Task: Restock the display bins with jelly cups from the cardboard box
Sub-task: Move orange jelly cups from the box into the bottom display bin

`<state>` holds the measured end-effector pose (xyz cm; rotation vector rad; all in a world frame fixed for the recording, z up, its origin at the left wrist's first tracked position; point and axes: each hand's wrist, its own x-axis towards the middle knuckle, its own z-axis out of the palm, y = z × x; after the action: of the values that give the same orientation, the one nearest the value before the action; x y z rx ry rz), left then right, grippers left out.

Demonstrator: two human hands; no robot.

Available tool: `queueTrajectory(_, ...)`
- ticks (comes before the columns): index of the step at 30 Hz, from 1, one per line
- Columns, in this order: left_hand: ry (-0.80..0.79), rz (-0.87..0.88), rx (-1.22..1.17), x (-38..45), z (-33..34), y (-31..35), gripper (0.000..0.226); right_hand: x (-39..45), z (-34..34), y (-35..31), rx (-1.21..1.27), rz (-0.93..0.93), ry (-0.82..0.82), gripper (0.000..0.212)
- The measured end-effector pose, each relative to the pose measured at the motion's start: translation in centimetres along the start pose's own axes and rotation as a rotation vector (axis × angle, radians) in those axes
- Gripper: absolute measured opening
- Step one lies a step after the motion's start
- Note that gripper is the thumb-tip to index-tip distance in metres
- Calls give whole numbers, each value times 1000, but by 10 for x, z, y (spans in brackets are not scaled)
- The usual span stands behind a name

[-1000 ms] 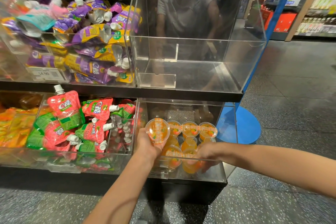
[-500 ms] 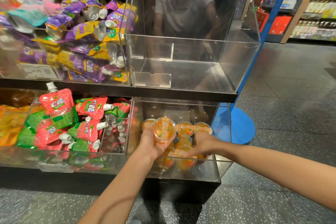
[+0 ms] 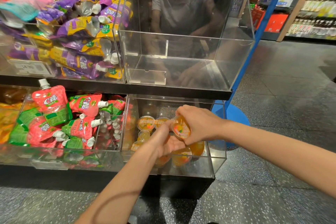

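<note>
From the head view — the only one we have — both hands sit over the lower right bin, at about five o'clock from the frame's centre. Our right hand curls its fingers and thumb round a jelly cup, tilted so its printed lid faces us; we judge it is held this way to be set down among the others. Our left hand lies just below it at seven o'clock of the cup, palm up and fingers loosely spread, touching or nearly touching the cup's underside (we cannot tell which) — probably steadying it, gripping nothing.

More orange cups already lie in this bin, at nine o'clock of the held one and beneath the hands, so the bin is only partly filled. The cardboard box is not in view.

At twelve o'clock stands an empty clear bin on the upper shelf. At nine o'clock the red and green pouches fill the neighbouring bin, with purple and yellow pouches above at eleven. The bin's front wall stands between us and the cups, so our hands must go in over it.
</note>
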<state>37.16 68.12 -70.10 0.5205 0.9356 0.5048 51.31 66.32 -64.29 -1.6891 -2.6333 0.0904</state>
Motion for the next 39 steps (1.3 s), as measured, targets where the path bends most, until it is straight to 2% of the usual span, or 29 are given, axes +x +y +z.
queueTrajectory(4, 4, -30, 293, 5, -2, -1, 43, -1, -21, 17, -120, 31, -186, 63)
queueTrajectory(7, 52, 25, 486, 9, 0, -6, 39, -8, -16, 25, -175, 39, -315, 66)
queueTrajectory(11, 250, 249, 888, 19, -11, -14, 31, -18, 8, 30, -295, 12, -444, 81)
queueTrajectory(13, 312, 270, 1053, 25, -20, -16, 35, -21, 17, 31, -301, -7, -508, 84)
queueTrajectory(16, 325, 198, 1138, 25, -26, -18, 39, -18, 29, 33, -324, -39, -554, 88)
queueTrajectory(24, 300, 183, 1231, 28, -25, -19, 52, -13, 58, 39, -385, -112, -582, 89)
queueTrajectory(26, 306, 184, 1232, 28, -25, -18, 48, -13, 61, 39, -376, -118, -597, 89)
queueTrajectory(30, 309, 201, 1251, 26, -23, -19, 23, -13, 65, 35, -368, -144, -609, 84)
queueTrajectory(33, 319, 210, 1246, 25, -22, -19, 36, -10, 71, 32, -365, -166, -620, 87)
queueTrajectory(39, 321, 214, 1255, 25, -21, -19, 39, -4, 72, 32, -447, -212, -635, 94)
